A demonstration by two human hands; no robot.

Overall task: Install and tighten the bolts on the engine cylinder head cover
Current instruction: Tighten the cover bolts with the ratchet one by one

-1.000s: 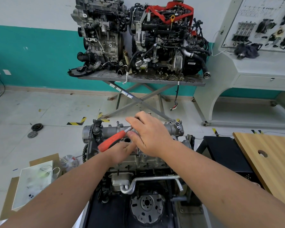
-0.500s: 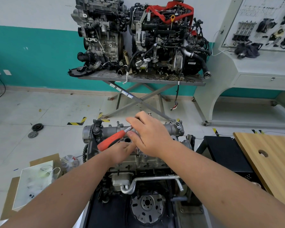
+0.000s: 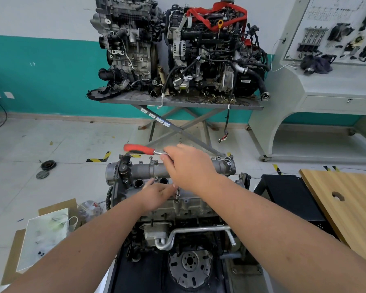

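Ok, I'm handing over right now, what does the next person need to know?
Right hand: grips the head end of the red-handled ratchet wrench, whose extension bar stands on a bolt at the near edge of the grey metal cylinder head cover.
Left hand: open, fingers resting beside the bar.
Done: cover seated.
Left: tighten this bolt, then the others; how tight they are cannot be told.
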